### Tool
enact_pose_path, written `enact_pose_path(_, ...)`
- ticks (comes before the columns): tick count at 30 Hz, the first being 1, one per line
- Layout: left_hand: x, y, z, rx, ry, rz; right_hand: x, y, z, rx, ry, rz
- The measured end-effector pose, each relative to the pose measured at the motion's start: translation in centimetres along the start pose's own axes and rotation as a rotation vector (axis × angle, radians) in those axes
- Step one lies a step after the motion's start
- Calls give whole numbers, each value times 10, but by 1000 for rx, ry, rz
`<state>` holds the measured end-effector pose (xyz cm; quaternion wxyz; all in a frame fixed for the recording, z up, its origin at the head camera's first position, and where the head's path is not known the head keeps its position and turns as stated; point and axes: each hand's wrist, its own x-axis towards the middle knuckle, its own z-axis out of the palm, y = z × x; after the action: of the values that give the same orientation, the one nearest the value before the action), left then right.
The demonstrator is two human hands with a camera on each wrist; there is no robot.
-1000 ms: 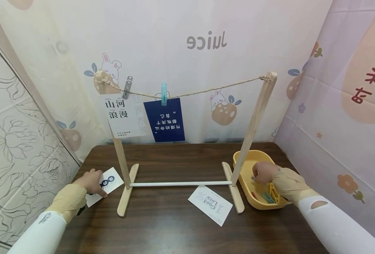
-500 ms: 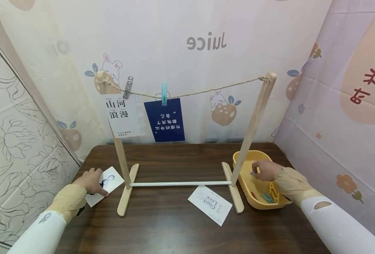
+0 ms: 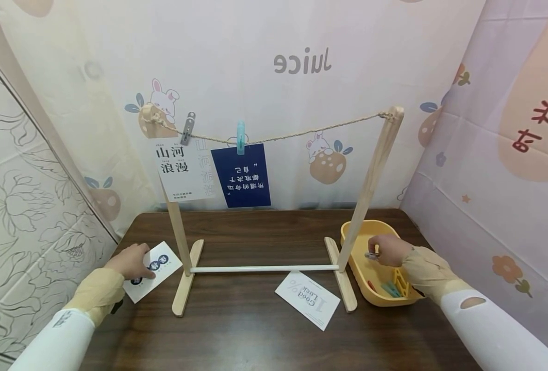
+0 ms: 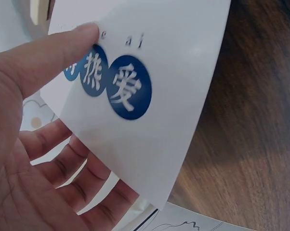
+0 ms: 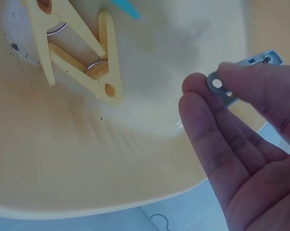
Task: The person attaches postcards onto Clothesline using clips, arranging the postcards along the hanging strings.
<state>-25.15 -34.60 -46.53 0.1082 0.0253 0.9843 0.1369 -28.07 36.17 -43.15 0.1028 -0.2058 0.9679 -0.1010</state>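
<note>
At the table's left, my left hand (image 3: 127, 262) holds a white card (image 3: 162, 268) with blue circles and white characters. In the left wrist view the thumb lies across the face of the card (image 4: 174, 96), and the other fingers are behind its lower edge. Over the yellow basket (image 3: 356, 268), my right hand (image 3: 389, 250) pinches a small grey clothespin (image 3: 371, 255). The right wrist view shows that clothespin (image 5: 253, 62) between thumb and fingertips, its round holed end nearest the fingertips. Yellow clothespins (image 5: 85, 72) lie in the basket below.
A wooden stand (image 3: 371, 180) carries a rope (image 3: 320, 130). From it hang a white card (image 3: 185, 180) under a grey clothespin (image 3: 188, 128) and a dark blue card (image 3: 242, 180) under a light blue clothespin (image 3: 241, 138). A "Good Luck" card (image 3: 308, 299) lies on the table (image 3: 236, 330).
My right hand has risen slightly in the basket, and the grey clothespin now shows at its fingertips. My left hand has shifted slightly on its card, uncovering more of the circles.
</note>
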Motion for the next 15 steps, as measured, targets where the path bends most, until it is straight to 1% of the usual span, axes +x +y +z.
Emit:
enact_pose_path(5,0,0,-6,-67,-19,12,-1,-1,-4,-14,23,15)
enact_pose_path(10,-4,0,-11,-105,-26,33,-3,-2,-8,7,29,42)
enact_pose_path(15,-8,2,-15,-175,-35,48,-1,4,-7,50,30,65)
